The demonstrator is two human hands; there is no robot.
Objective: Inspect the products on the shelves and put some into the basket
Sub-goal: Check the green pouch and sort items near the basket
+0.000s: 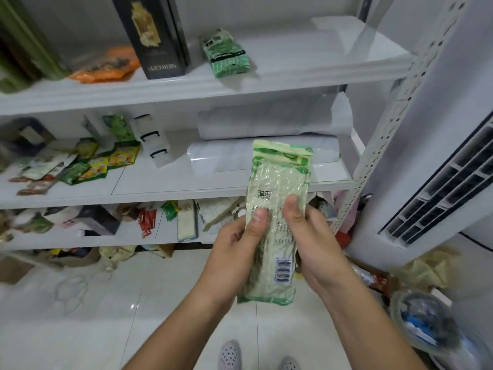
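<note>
A long pale-green vacuum-packed packet [277, 182] with a barcode near its lower end stands upright in front of the white shelves [213, 86]. My left hand [237, 244] grips its left edge with the thumb on the front. Its right edge is held by my right hand [312, 241], thumb also on the front. A similar green packet [226, 53] lies on the upper shelf. The basket [426, 324] at the lower right is blurred, with blue and white items inside.
A tall black box [154, 36] and an orange bag [106, 65] are on the upper shelf. Several small snack packets [101, 161] and white paper rolls [266, 124] lie on the middle shelf. A white air conditioner [440, 169] stands at right. Bags clutter the floor.
</note>
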